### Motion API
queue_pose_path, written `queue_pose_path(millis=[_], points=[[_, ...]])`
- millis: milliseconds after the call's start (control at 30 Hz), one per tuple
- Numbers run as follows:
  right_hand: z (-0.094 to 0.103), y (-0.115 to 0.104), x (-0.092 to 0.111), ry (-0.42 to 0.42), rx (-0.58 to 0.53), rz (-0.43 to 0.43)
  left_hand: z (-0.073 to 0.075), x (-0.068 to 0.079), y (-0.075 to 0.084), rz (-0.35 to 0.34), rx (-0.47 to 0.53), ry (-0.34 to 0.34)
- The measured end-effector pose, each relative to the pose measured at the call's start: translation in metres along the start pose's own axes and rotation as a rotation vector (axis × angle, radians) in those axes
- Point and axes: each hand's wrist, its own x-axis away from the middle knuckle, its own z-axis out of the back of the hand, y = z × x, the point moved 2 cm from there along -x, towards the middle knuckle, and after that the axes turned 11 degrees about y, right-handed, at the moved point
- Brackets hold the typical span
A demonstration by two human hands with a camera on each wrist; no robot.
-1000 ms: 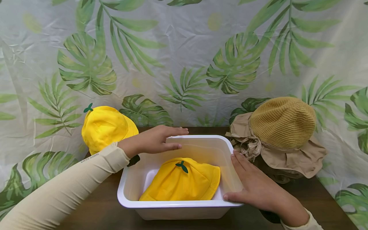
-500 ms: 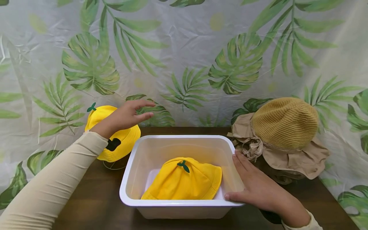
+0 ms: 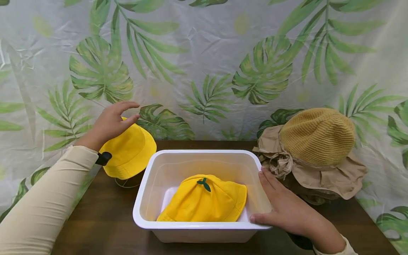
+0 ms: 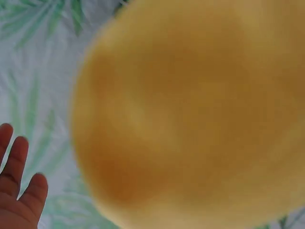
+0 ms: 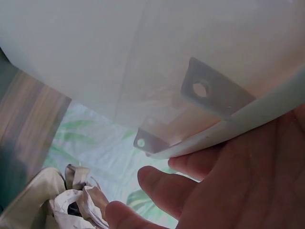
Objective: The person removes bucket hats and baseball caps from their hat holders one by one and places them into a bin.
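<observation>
My left hand [image 3: 108, 124], fingers spread and relaxed, overlaps the yellow bucket hat [image 3: 135, 150] at the back left and hides its top. That hat sits on a wire stand [image 3: 125, 183]. In the left wrist view the hat [image 4: 190, 114] fills most of the picture, blurred, with the hand's fingers [image 4: 16, 164] apart from it. My right hand [image 3: 287, 205] rests along the right rim of a white plastic basin [image 3: 204, 225], fingers extended, thumb at the front corner. Inside the basin lies another yellow hat [image 3: 204, 202] with a green sprout on top.
At the back right stands a tan wide-brimmed hat [image 3: 322, 179] with a fabric bow, and a mustard knitted hat [image 3: 318, 138] is stacked on it. The dark wooden table [image 3: 102, 219] runs up to a leaf-patterned curtain [image 3: 210, 63].
My left hand has moved left from above the basin, across to the hat at the back left. The right hand stays at the basin's rim, and the view shifts slightly.
</observation>
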Motion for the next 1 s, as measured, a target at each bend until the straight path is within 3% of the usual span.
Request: queue_pose_path(millis=[167,300,400,633,1000], points=[[-0.001,0.001,0.001,-0.001,-0.003,-0.003,0.006,0.006,-0.022,0.026,-0.021,0.085],[-0.001,0.001,0.001,0.000,0.001,-0.008,0.009,0.010,-0.037,0.088,-0.010,0.101],[0.000,0.001,0.001,0.000,0.004,-0.010,0.011,0.013,-0.046,0.152,-0.018,0.066],[0.000,0.001,0.001,-0.007,0.002,-0.016,0.010,0.022,-0.064,0.309,0.012,-0.086],[0.000,0.002,0.002,0.006,0.015,-0.005,0.001,0.027,-0.071,0.413,0.020,-0.176]])
